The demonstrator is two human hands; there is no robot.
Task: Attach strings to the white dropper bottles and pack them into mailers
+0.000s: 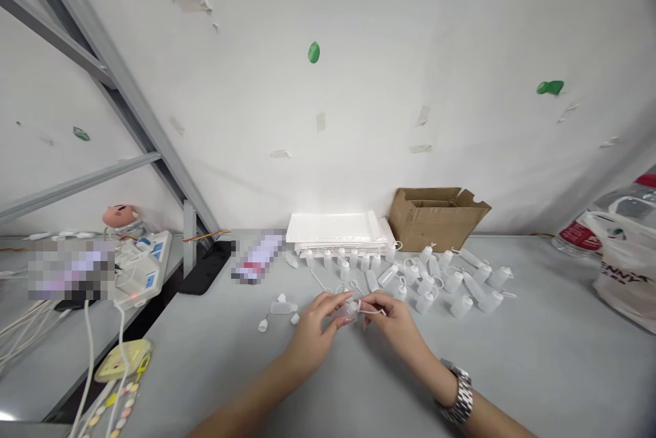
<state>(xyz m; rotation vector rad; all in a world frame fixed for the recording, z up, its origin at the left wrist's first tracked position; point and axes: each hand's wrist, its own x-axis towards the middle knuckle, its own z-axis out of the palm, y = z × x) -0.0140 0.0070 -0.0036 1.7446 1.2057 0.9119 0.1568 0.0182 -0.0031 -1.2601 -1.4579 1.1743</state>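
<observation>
Between my hands is a small translucent squeeze bottle [345, 312], tilted with its neck to the right. The fingers of my left hand [315, 329] are closed around its body. My right hand [392, 322] pinches at the neck end, where a thin white strap [373, 310] sticks out; the cap is partly hidden by the fingers. To the left of my left hand lie another bottle body [283, 308] on its side and several loose white caps [263, 325]. Several similar bottles [425, 301] stand or lie beyond and to the right of my right hand.
Behind the bottles are a stack of white sheets [338, 233] and an open cardboard box [435, 219]. Blurred phone-like devices [259, 257] and a black phone [208, 267] lie left. A power strip [146, 270] with cables is further left; a plastic bag [628, 267] stands right.
</observation>
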